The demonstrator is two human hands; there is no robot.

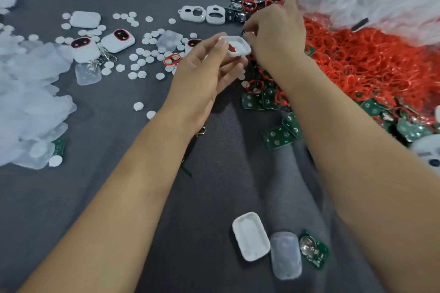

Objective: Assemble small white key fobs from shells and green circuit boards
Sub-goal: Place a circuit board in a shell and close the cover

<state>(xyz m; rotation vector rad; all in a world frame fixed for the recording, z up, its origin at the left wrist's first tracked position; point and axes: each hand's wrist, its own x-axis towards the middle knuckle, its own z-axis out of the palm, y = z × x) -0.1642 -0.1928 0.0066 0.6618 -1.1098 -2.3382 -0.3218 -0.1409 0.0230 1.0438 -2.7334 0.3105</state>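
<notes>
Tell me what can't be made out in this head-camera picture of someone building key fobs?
- Right hand: its fingertips curl out of sight, so its grip is unclear.
- White shell held by the left hand: the red piece inside is blurred.
- Red ring pile: cut off by the right edge.
- Circuit board: its markings are too small.

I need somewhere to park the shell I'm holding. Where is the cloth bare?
Bare grey cloth lies outside the left forearm, below the white discs, and between the forearms above the white shell. Crowded: the red ring heap and green boards on the right.
</notes>
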